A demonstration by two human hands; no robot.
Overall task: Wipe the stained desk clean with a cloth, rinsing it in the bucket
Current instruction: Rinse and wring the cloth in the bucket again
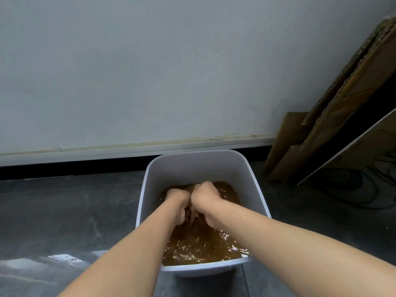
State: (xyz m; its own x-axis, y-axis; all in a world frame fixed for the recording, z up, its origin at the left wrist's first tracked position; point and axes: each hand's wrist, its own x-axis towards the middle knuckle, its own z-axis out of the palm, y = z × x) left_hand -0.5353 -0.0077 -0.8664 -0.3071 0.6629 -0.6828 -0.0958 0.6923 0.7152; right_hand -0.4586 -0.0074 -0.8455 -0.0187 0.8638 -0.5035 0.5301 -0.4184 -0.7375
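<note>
A white rectangular bucket [199,166] stands on the dark floor, partly filled with rippling brown water [199,243]. Both my hands are plunged into it side by side. My left hand [176,202] and my right hand [205,200] are curled with knuckles up, gripping a brown-soaked cloth [191,214] bunched between them just at the water's surface. Most of the cloth is hidden by my fingers and the murky water. The desk is out of view.
A grey wall with a pale skirting board [137,146] runs behind the bucket. Flattened cardboard sheets [334,116] and a white-edged board [351,142] lean at the right, with black cables [362,189] on the floor below them. Dark stone-look floor [64,211] lies to the left.
</note>
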